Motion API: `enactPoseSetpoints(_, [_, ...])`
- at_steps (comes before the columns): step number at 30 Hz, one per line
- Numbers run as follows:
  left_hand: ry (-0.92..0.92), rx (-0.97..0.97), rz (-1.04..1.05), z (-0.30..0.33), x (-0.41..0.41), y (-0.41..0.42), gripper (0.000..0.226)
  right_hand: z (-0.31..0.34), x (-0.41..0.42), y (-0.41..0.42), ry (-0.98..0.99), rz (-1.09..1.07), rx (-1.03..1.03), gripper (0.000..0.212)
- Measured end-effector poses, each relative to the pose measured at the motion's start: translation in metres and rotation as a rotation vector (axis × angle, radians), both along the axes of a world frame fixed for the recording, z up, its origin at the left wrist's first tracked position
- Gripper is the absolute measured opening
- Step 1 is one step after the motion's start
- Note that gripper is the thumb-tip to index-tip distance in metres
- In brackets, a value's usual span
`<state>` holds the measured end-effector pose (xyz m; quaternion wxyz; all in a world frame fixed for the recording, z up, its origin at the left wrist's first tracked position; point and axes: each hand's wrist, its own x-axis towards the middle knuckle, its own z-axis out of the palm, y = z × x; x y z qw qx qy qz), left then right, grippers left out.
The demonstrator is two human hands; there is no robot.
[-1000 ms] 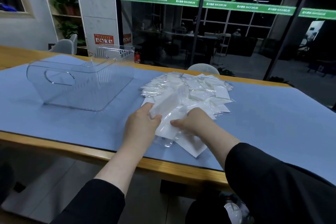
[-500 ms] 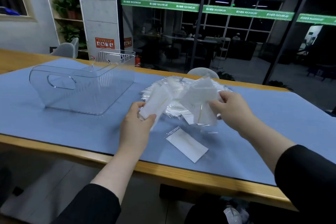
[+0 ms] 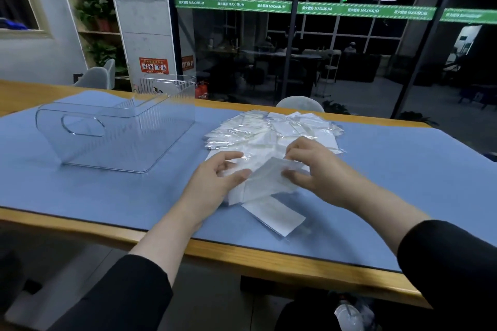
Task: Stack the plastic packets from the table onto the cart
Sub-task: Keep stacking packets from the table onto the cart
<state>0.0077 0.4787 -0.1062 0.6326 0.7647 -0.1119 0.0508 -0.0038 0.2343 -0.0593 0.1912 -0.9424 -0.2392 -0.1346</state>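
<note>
Head view. Left hand [image 3: 215,183] and right hand [image 3: 314,169] meet over the near edge of the packet pile [image 3: 274,129], on the blue mat [image 3: 403,174] of the table [image 3: 242,252]. Each hand pinches one end of a small bunch of white packets [image 3: 265,183]: left thumb and fingers curled round its left end, right fingers curled on its right end. Long axis of the bunch runs roughly left to right, between the two grips, far-right end tilted up.

The clear bin [image 3: 113,137], which I take for the cart, stands to the left of the bunch, well apart, its handle cut-out facing left. Left hand is the nearer to it; judgement: the carry goes leftward, across the left forearm's side.

Counts: hands 2; clear bins 1, nothing visible inside it; loose packet [image 3: 274,215] lying alone on the mat just nearer than the bunch, 1; packets in the bunch, several, exact number not readable; packets in the pile, many, overlapping, cannot count
</note>
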Motion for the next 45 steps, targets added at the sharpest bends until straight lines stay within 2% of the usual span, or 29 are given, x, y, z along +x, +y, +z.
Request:
enactPoseSetpoints(2, [-0.025, -0.044, 0.025, 0.001, -0.005, -0.005, 0.036, -0.011, 0.006, 0.006, -0.007, -0.004, 0.037, 0.017])
enactPoseSetpoints(6, [-0.029, -0.087, 0.137, 0.007, -0.014, -0.016, 0.06, -0.018, 0.009, 0.02, 0.024, -0.07, 0.118, 0.035])
enactPoseSetpoints(9, [-0.084, -0.096, 0.208, 0.006, -0.015, -0.019, 0.065, -0.02, 0.01, 0.023, 0.007, -0.062, 0.006, 0.056])
enactPoseSetpoints(12, [-0.13, -0.038, 0.257, 0.004, -0.012, -0.027, 0.093, -0.029, 0.014, 0.021, -0.14, 0.022, -0.156, 0.061])
enactPoseSetpoints(13, [-0.135, -0.024, 0.27, 0.004, -0.013, -0.03, 0.094, -0.031, 0.015, 0.021, -0.158, 0.02, -0.19, 0.063])
enactPoseSetpoints(17, [-0.158, -0.082, 0.314, 0.005, -0.022, -0.04, 0.075, -0.036, 0.018, 0.022, -0.231, -0.003, -0.266, 0.07])
enactPoseSetpoints(22, [-0.143, 0.052, 0.372, 0.0, -0.013, -0.045, 0.023, -0.034, 0.019, 0.031, -0.247, 0.018, -0.234, 0.082])
enactPoseSetpoints(24, [-0.141, 0.032, 0.406, -0.004, -0.008, -0.043, 0.012, -0.035, 0.021, 0.029, -0.206, -0.04, -0.111, 0.097])
enactPoseSetpoints(27, [-0.153, -0.026, 0.382, -0.002, -0.01, -0.042, 0.009, -0.044, 0.024, 0.013, -0.017, -0.134, 0.261, 0.11])
enactPoseSetpoints(29, [-0.151, -0.058, 0.372, -0.002, -0.011, -0.042, 0.01, -0.053, 0.026, 0.003, 0.148, -0.128, 0.489, 0.104])
enactPoseSetpoints(32, [-0.145, -0.093, 0.372, 0.0, -0.011, -0.044, 0.02, -0.057, 0.03, 0.002, 0.247, -0.029, 0.609, 0.087])
enactPoseSetpoints(35, [-0.149, -0.107, 0.363, 0.002, -0.013, -0.047, 0.033, -0.057, 0.032, 0.014, 0.262, 0.039, 0.605, 0.078])
enactPoseSetpoints(38, [-0.146, -0.079, 0.302, 0.003, -0.017, -0.045, 0.023, -0.064, 0.032, 0.023, 0.221, 0.04, 0.555, 0.07])
enactPoseSetpoints(39, [-0.129, -0.032, 0.267, 0.004, -0.018, -0.041, 0.013, -0.065, 0.032, 0.023, 0.218, 0.031, 0.546, 0.069])
enactPoseSetpoints(42, [-0.052, 0.212, 0.152, 0.0, -0.022, -0.026, 0.047, -0.06, 0.026, 0.02, 0.21, -0.01, 0.493, 0.077])
enactPoseSetpoints(45, [-0.043, 0.304, 0.171, -0.003, -0.02, -0.017, 0.043, -0.051, 0.006, 0.012, 0.022, -0.12, 0.439, 0.076])
